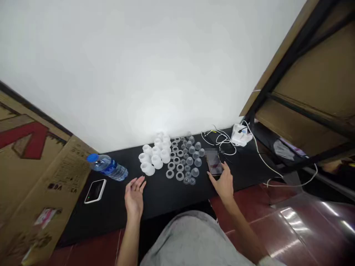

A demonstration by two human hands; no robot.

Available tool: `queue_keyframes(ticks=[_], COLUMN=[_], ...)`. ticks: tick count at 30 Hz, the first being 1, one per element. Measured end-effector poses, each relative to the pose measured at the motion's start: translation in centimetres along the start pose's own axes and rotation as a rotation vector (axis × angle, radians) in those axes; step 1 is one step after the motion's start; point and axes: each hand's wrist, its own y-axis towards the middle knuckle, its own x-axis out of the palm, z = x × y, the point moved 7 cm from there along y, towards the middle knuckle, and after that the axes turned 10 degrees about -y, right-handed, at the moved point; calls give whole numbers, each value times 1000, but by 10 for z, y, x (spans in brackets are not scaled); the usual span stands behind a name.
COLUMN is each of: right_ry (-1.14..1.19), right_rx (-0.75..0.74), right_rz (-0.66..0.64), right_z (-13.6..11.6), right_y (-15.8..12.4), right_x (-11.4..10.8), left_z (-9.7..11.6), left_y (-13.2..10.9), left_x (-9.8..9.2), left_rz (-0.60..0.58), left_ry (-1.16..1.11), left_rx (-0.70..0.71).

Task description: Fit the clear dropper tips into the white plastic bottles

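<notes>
On the black tabletop my left hand hovers palm up with fingers spread, holding nothing. My right hand rests at the near end of a dark phone lying flat, fingers touching its edge. Between the hands stand several white plastic cups and several small clear plastic rings and caps. A second phone with a white case lies left of my left hand. A water bottle with a blue cap lies on its side behind it.
A white power adapter with tangled white cables sits at the back right. Cardboard boxes lean at the left. A dark metal rack with cardboard stands at the right. Red tiled floor lies below.
</notes>
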Motion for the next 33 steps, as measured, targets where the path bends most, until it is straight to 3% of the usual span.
queue_keyframes(ticks=[12,33], right_ry=[57,54], right_rx=[-13,2], right_rz=[21,17], right_z=[1,2], right_y=[0,0], right_x=[2,1], left_z=[4,4], left_y=[-6,-5], left_x=[6,3], left_rz=[-85,-49], left_ry=[14,20], left_rx=[31,42])
